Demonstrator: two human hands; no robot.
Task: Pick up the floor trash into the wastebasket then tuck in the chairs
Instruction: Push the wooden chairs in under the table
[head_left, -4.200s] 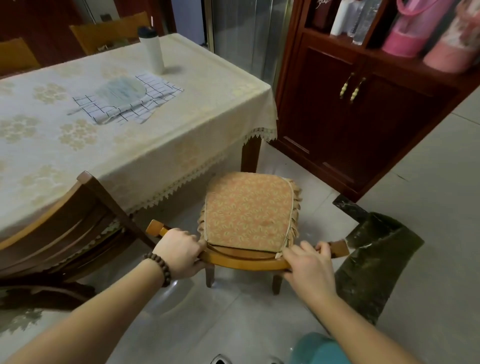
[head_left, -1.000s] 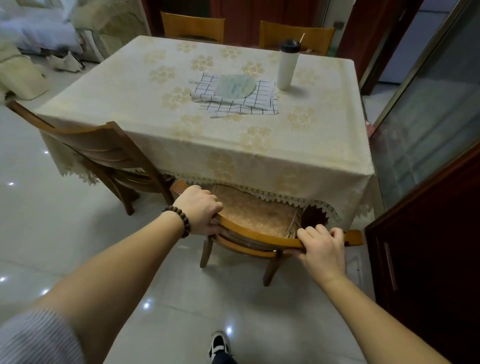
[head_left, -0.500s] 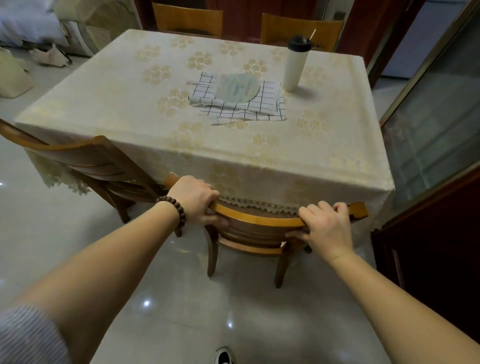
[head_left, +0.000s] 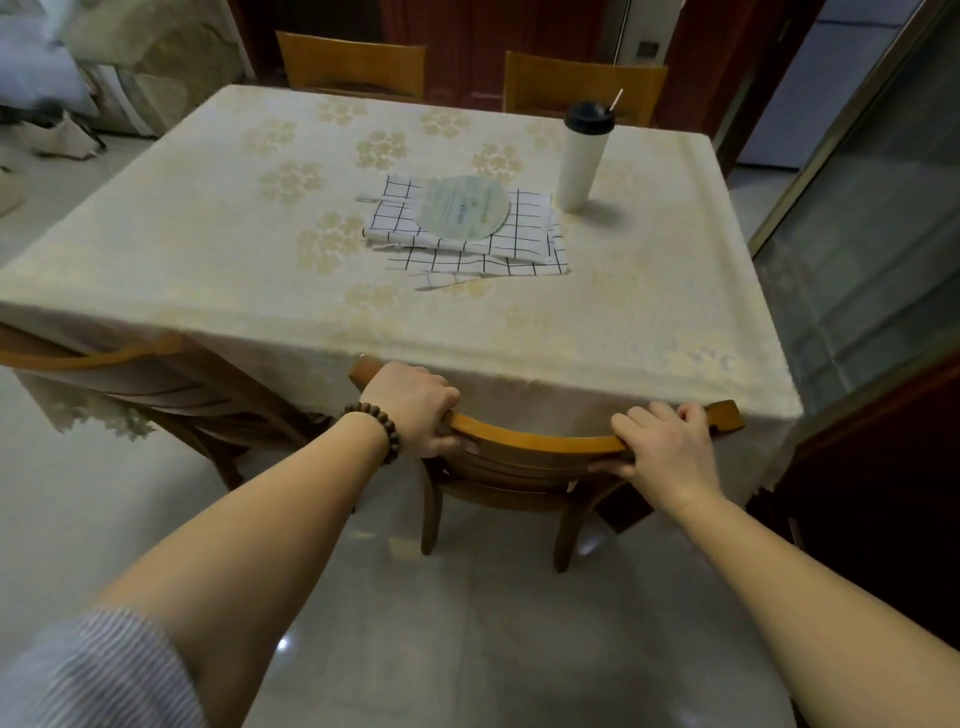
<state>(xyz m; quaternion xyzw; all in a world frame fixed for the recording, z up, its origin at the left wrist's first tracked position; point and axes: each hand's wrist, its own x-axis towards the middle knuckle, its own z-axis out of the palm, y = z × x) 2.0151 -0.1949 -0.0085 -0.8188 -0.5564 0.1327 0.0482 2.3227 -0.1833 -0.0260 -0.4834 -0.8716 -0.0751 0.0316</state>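
Fingers of the left hand (head_left: 413, 405) and the right hand (head_left: 670, 449) are closed around the curved top rail of the brown wooden chair (head_left: 524, 452), which runs left to right, already against the cloth-covered surface (head_left: 260, 291) ahead of both hands.

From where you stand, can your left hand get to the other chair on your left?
Probably yes: the left hand grips this chair, and the neighbouring chair stands close beside it with only bare floor between.
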